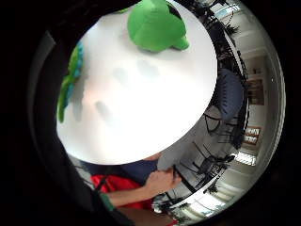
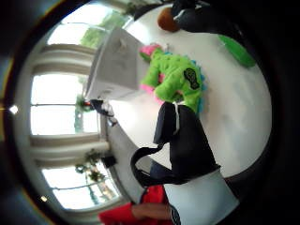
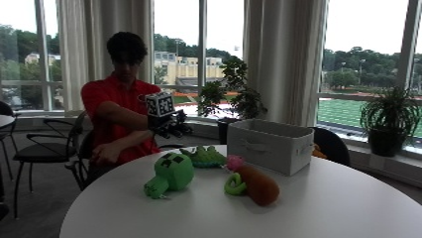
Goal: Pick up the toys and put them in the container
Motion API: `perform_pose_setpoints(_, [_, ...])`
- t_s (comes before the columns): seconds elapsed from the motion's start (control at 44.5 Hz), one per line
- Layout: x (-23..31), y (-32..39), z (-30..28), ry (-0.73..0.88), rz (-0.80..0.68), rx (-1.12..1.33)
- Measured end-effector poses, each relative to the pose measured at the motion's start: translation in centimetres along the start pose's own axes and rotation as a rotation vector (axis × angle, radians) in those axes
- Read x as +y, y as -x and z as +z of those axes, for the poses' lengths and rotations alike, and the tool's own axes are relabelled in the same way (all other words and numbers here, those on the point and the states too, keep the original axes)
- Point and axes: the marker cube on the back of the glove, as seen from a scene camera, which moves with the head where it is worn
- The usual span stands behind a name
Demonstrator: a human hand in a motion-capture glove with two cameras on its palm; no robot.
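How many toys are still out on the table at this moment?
3: a green block-headed plush at the front, a green dinosaur plush behind it, and a brown-and-green plush beside the container. The container's inside is hidden.

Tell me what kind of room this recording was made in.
Probably an office lounge or meeting room: a round white table, tall windows with curtains looking out on a sports field, potted plants on the sill, and black office chairs.

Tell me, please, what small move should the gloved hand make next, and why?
Probably lower the right hand onto the green dinosaur toy and grip it. The hand hovers above it holding nothing, and every toy lies on the table, outside the white container.
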Motion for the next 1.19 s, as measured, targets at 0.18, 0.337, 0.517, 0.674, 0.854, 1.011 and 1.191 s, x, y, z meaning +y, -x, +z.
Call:
perform_pose_setpoints(0.18, [-0.7,-0.4,0.0,0.007,-0.002,0.005])
perform_pose_setpoints(0.337, [-0.2,-0.3,-0.1,0.001,-0.006,0.001])
perform_pose_setpoints(0.517, [0.5,-0.3,0.2,0.009,-0.012,-0.014])
perform_pose_setpoints(0.674, [-0.5,-0.1,0.5,0.005,-0.019,-0.031])
perform_pose_setpoints(0.854, [-4.0,1.9,0.9,0.035,-0.081,-0.054])
perform_pose_setpoints(1.011, [-6.7,5.3,2.6,0.08,-0.159,-0.022])
perform_pose_setpoints(1.191, [-9.4,8.7,6.4,0.157,-0.186,0.081])
